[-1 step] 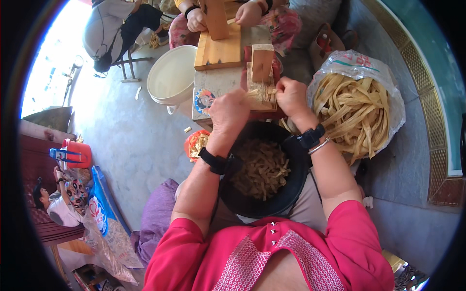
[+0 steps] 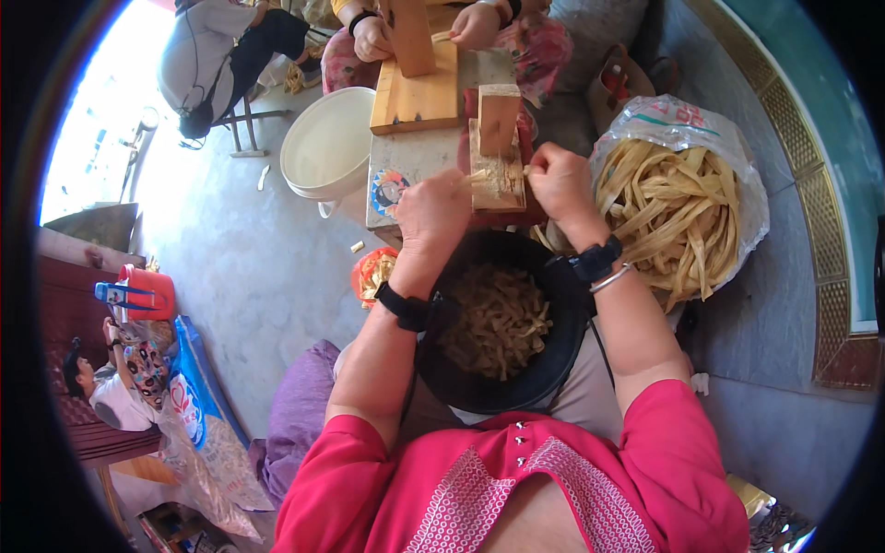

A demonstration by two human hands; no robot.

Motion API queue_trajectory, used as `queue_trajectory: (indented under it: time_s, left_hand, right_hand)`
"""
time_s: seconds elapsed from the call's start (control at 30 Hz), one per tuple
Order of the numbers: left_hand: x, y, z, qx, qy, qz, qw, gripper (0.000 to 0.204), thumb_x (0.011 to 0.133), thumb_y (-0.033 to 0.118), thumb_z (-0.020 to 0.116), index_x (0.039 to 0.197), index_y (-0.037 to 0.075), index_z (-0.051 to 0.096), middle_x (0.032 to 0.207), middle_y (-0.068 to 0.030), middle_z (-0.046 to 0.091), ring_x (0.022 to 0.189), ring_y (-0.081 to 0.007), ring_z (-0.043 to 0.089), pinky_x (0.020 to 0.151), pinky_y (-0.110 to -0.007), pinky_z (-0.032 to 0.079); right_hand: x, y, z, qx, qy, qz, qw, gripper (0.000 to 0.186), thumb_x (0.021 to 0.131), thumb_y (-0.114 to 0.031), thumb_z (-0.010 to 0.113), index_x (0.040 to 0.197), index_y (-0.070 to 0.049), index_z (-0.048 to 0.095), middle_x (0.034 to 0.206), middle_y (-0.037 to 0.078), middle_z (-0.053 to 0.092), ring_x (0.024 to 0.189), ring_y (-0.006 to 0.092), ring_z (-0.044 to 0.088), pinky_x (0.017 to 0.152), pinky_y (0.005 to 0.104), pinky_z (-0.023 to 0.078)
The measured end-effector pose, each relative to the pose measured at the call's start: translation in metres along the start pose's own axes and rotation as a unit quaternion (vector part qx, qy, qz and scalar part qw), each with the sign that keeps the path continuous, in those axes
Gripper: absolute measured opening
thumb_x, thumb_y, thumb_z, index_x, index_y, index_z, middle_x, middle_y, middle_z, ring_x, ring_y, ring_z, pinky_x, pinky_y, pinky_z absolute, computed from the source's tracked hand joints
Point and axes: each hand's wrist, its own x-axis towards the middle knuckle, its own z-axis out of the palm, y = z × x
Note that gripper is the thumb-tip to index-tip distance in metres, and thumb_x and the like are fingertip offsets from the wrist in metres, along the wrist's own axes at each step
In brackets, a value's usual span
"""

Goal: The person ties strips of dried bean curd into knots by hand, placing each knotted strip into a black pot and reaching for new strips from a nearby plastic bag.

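A person in a pink shirt [image 2: 341, 493] sits with a black bucket [image 2: 569, 318] between the knees, short tan pieces [image 2: 502, 318] heaped in it. To the left lies a purple bundle [image 2: 300, 410]. Both forearms reach forward over the bucket, a black band [image 2: 403, 306] on the left wrist, another band [image 2: 595, 259] and a silver bangle [image 2: 610, 278] on the right.

The left hand [image 2: 433, 210] is closed around one end of a tan strip [image 2: 480, 180], which shows between its fingers and a worn board [image 2: 502, 192]. The right hand [image 2: 560, 184] is curled with thumb and fingertips together, just beside the board's right edge; whether it pinches the strip cannot be told. An upright block [image 2: 499, 118] stands on the board, with red cloth [image 2: 489, 219] under it on a grey slab [image 2: 392, 157].

Near the right hand, a plastic bag [image 2: 756, 207] stands full of long strips [image 2: 682, 203]. Left of the bucket is a red packet [image 2: 367, 276]; past it, beside the slab, a white tub [image 2: 323, 138].

At the slab's far end, a co-worker's two hands [image 2: 372, 39] flank a post [image 2: 409, 37] on a larger board [image 2: 415, 111]; the one on the right holds a strip end.
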Motion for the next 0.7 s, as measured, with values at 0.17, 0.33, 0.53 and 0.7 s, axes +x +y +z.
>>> queue_trajectory:
  time_s: [0.17,0.33,0.53,0.7]
  left_hand:
    - [-0.016,-0.015,-0.009,-0.519,-0.148,-0.086,0.837,0.04,0.091,0.031,0.039,0.107,0.001,0.06,0.081,-0.0099,0.064,0.072,-0.0239,0.063,0.067,-0.036,0.05]
    - [-0.036,-0.02,-0.024,-0.743,-0.33,-0.137,0.566,0.045,0.095,0.034,0.034,0.12,0.0,0.049,0.104,-0.0145,0.062,0.089,-0.0257,0.062,0.078,-0.034,0.049]
    - [-0.072,-0.026,-0.027,-0.728,-0.335,-0.175,0.572,0.037,0.094,0.029,0.04,0.116,0.001,0.051,0.102,-0.0117,0.063,0.086,-0.0221,0.063,0.075,-0.033,0.05]
    - [-0.119,-0.039,-0.018,-0.727,-0.294,-0.254,0.566,0.022,0.09,0.023,0.048,0.099,0.004,0.056,0.091,-0.0074,0.063,0.076,-0.0172,0.061,0.069,-0.028,0.049]
  right_hand:
    - [-0.015,0.0,-0.031,0.444,-0.051,0.213,0.869,0.008,0.082,-0.008,0.055,0.083,-0.001,0.057,0.064,0.002,0.054,0.047,0.0081,0.045,0.046,0.0241,0.039]
    - [-0.04,-0.011,-0.043,0.69,-0.17,0.314,0.63,0.008,0.087,-0.011,0.054,0.086,-0.003,0.056,0.066,0.001,0.049,0.052,0.0073,0.043,0.05,0.0229,0.036]
    - [-0.062,-0.033,-0.054,0.686,-0.196,0.329,0.618,0.003,0.086,-0.007,0.054,0.086,-0.004,0.053,0.07,0.004,0.053,0.055,0.0084,0.046,0.052,0.0255,0.041]
    - [-0.096,-0.039,-0.056,0.678,-0.214,0.336,0.618,0.005,0.083,-0.002,0.052,0.086,-0.005,0.053,0.074,0.007,0.056,0.059,0.0115,0.051,0.055,0.0274,0.047]
